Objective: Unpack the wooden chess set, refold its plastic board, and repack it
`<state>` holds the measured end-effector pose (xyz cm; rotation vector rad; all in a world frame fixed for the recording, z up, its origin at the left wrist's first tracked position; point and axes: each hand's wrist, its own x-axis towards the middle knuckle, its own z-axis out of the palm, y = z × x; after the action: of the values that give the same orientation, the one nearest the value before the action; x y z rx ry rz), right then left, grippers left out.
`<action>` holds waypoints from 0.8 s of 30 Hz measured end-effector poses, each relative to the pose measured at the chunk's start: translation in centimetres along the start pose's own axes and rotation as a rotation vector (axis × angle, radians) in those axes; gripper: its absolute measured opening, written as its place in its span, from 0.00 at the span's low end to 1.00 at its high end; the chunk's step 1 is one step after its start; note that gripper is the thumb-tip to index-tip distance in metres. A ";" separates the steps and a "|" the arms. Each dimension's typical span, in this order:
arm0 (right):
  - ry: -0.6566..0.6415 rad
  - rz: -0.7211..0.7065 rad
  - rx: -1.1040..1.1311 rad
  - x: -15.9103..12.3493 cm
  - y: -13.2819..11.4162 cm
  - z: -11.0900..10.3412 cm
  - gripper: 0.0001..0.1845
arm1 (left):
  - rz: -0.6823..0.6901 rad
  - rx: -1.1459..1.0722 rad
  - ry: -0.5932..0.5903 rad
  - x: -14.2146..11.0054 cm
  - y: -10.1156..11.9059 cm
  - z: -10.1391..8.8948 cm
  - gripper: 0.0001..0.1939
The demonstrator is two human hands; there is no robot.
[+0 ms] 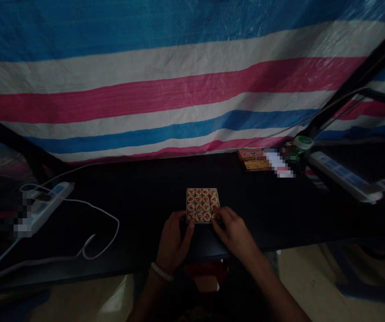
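Note:
A shallow square box (202,222) lies on the black table, filled with round wooden Chinese chess pieces (198,207) in rows, with red characters facing up. My left hand (175,239) grips the box's near left corner, with the thumb at the front edge and the fingers along the left side. At the near right corner, my right hand (234,230) has its thumb and fingers closed around the corner Chinese chess piece (213,216). Those fingertips partly cover that piece, and whether it is lifted does not show.
Left on the table (138,192) lie a power strip (53,201) and a looped white cable (116,223). At the back right are an orange box (251,160), a green-lidded container (302,143) and another power strip (343,176). A striped tarp (165,98) hangs behind.

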<state>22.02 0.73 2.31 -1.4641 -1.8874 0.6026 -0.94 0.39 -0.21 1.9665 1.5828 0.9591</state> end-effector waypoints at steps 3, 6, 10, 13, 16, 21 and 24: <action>0.122 0.007 -0.013 0.3 1.5 -0.9 0.08 | -0.015 -0.019 0.003 0.0 0.0 0.0 0.17; 0.243 0.056 -0.123 1.6 5.0 -2.0 0.13 | -0.020 -0.029 -0.017 0.0 0.0 0.0 0.17; 0.363 0.080 -0.268 3.5 8.7 -3.0 0.18 | -0.005 -0.014 0.004 0.0 -0.2 0.2 0.18; 0.408 0.065 -0.296 3.5 8.0 -2.9 0.19 | 0.006 -0.009 0.025 -0.1 -0.2 0.2 0.18; 0.294 -0.038 -0.190 2.5 5.3 -2.0 0.14 | 0.004 -0.007 0.020 0.0 -0.1 0.2 0.18; 0.062 -0.087 -0.055 1.8 1.9 0.1 0.06 | -0.010 -0.012 0.012 0.1 0.0 0.1 0.18; 0.090 -0.065 -0.014 2.0 1.7 0.5 0.06 | -0.016 -0.017 0.009 0.1 -0.1 0.1 0.18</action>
<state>22.46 3.15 1.17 -1.4088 -1.8654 0.4864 -0.92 0.51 -0.30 1.9380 1.5876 0.9739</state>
